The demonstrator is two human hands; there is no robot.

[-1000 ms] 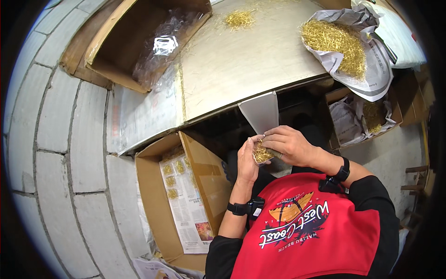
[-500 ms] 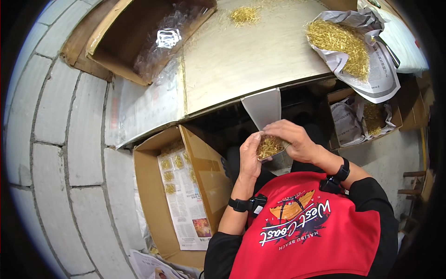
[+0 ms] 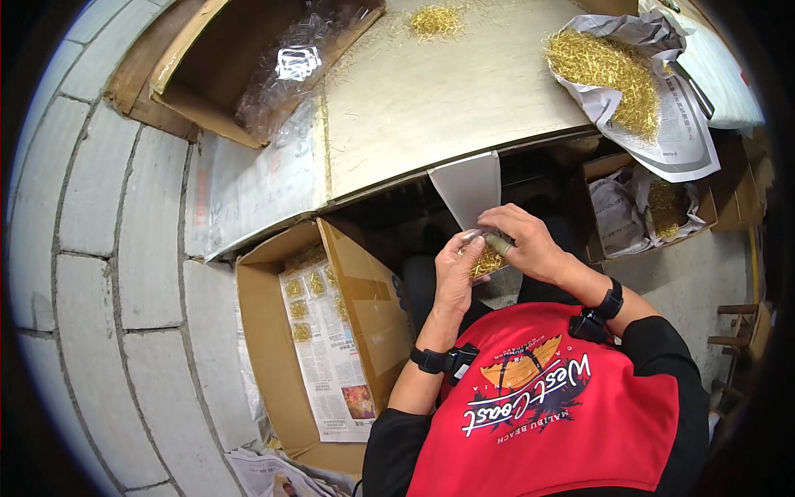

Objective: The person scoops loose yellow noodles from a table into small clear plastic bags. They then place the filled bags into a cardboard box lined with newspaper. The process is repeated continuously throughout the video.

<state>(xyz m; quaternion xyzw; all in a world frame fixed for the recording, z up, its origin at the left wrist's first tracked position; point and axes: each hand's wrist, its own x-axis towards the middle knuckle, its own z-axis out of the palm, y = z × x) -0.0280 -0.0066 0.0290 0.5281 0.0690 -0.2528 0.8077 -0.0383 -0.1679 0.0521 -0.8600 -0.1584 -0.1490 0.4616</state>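
Note:
Between my two hands, in front of my lap, is a small transparent box (image 3: 487,264) full of thin gold-coloured metal pieces. My left hand (image 3: 454,277) is closed around its left side, thumb near the top. My right hand (image 3: 530,244) grips the far and right side with bent fingers. A greyish-tan covering (image 3: 497,243) shows on a right-hand digit over the box. Fingers hide much of the box's rim. Just beyond my hands hangs a white panel (image 3: 470,189) at the table edge.
Newspaper heaped with gold pieces (image 3: 604,79) lies at the table's right, with a loose gold pile (image 3: 436,22) farther left. A carton of transparent plastic boxes (image 3: 290,70) stands far left. Below it, an open carton (image 3: 352,306) holds filled boxes on newspaper. Another carton (image 3: 617,248) sits right.
My right hand's fingers have shifted on the box, and its tan-covered digit now shows. My left thumb has moved over the top. The surroundings look the same.

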